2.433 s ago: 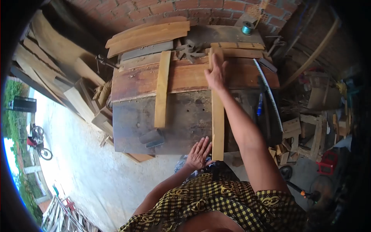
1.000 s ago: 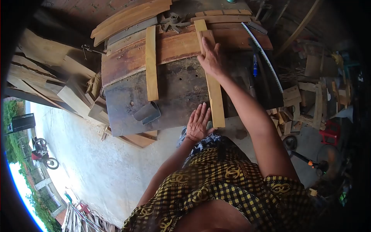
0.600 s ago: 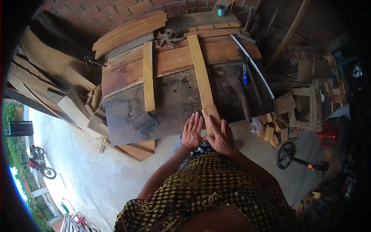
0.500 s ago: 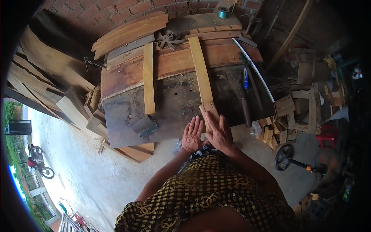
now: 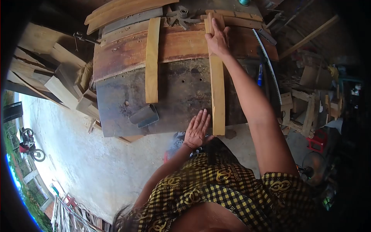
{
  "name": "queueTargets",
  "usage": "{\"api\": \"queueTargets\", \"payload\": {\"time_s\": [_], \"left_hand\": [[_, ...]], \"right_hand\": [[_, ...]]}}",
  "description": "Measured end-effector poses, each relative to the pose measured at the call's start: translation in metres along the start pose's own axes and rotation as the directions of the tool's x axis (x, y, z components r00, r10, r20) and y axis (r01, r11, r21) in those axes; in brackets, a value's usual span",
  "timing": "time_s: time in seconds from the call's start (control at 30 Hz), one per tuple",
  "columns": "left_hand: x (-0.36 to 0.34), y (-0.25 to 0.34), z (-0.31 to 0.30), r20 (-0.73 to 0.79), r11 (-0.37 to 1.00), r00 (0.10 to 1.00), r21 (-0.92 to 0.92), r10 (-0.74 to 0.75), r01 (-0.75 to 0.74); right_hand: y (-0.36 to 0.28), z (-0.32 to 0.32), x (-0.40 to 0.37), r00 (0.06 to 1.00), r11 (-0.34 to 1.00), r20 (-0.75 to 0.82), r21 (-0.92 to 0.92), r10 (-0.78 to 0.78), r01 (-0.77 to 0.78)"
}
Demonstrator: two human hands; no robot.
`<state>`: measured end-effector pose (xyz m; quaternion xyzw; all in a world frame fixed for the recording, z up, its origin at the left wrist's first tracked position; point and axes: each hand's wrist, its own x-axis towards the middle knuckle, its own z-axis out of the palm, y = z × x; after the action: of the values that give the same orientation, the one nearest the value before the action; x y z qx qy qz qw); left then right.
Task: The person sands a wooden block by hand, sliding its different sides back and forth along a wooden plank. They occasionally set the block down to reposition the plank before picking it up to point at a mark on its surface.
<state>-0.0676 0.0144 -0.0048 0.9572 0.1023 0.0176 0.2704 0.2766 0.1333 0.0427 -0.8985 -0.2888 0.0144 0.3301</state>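
Observation:
My right hand (image 5: 218, 41) is stretched out to the far end of the right pale wooden strip (image 5: 218, 96). It grips a small wooden block (image 5: 215, 16) lying along the strip, index finger pointing forward; the hand hides part of the block. At the near edge of the dark bench top (image 5: 174, 112), my left hand (image 5: 198, 129) rests flat with fingers extended, close to the strip's left side and holding nothing. A second pale strip (image 5: 152, 62) lies to the left, roughly parallel. Below it sits a curved piece of metal (image 5: 145, 116).
Reddish boards (image 5: 123, 62) cross the bench behind the dark surface. A toothed saw blade (image 5: 268, 62) and blue pen (image 5: 259, 75) lie on the right. A star-shaped metal part (image 5: 183, 17) sits at the back. Scrap wood (image 5: 58, 77) is piled on the left.
My right hand has slid the wooden block away from me, from the strip's near end to its far end. My left hand stays near the bench edge; the view has shifted.

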Motion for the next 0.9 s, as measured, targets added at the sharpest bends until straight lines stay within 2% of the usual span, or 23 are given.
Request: {"api": "queueTargets", "payload": {"time_s": [0.1,0.17,0.2,0.23,0.27,0.33,0.37,0.47,0.6,0.67,0.77,0.83,0.87,0.9], "left_hand": [[0.0,-0.001,0.0,-0.014,0.999,0.999,0.04,0.029,-0.028],[0.0,0.0,0.0,-0.018,0.998,0.999,0.056,0.033,-0.032],[0.0,-0.001,0.003,-0.065,0.997,0.997,0.066,0.032,-0.027],[-0.003,0.0,0.005,-0.111,0.997,0.994,0.072,0.025,-0.017],[-0.003,0.001,0.004,-0.128,0.996,0.992,0.087,0.012,-0.001],[-0.006,0.002,0.003,-0.119,0.996,0.993,0.092,0.014,-0.003],[-0.004,0.001,0.002,-0.103,0.995,0.995,0.103,0.012,-0.002],[-0.003,0.0,0.006,-0.155,0.994,0.987,0.104,0.044,-0.028],[-0.002,0.003,0.003,-0.183,0.997,0.982,0.069,0.038,-0.026],[-0.003,0.001,0.003,-0.2,0.997,0.978,0.071,0.055,-0.041],[-0.003,0.0,-0.001,-0.187,0.998,0.981,0.036,0.053,-0.047],[-0.004,-0.004,0.007,-0.117,0.997,0.993,0.08,0.026,-0.017],[-0.004,-0.005,0.007,-0.117,0.998,0.993,0.066,0.004,0.004],[-0.004,-0.004,0.006,-0.095,0.997,0.995,0.077,0.001,0.006]], "right_hand": [[-0.001,-0.001,-0.035,1.0,0.999,-0.03,-0.054,0.006,-0.007],[-0.009,-0.028,-0.091,0.998,0.993,0.065,-0.119,-0.013,0.021],[-0.005,-0.038,-0.123,0.994,0.984,0.072,-0.155,-0.083,0.093],[0.003,-0.042,-0.158,0.987,0.975,0.038,-0.158,-0.153,0.157],[0.0,-0.057,-0.193,0.991,0.989,0.084,-0.1,-0.103,0.111],[0.004,-0.086,-0.255,0.98,0.982,0.13,-0.088,-0.152,0.164],[0.012,-0.094,-0.282,0.973,0.966,0.122,-0.149,-0.195,0.212],[0.022,-0.117,-0.33,0.968,0.974,0.176,-0.104,-0.181,0.201],[0.021,-0.118,-0.326,0.961,0.977,0.214,-0.085,-0.174,0.196],[0.019,-0.108,-0.305,0.962,0.967,0.202,-0.135,-0.186,0.216],[0.008,-0.087,-0.246,0.967,0.971,0.197,-0.14,-0.164,0.194],[0.002,-0.07,-0.198,0.976,0.977,0.146,-0.12,-0.161,0.179],[-0.005,-0.066,-0.171,0.981,0.987,0.167,-0.116,-0.095,0.115],[0.002,-0.049,-0.142,0.986,0.976,0.098,-0.162,-0.134,0.149]]}}
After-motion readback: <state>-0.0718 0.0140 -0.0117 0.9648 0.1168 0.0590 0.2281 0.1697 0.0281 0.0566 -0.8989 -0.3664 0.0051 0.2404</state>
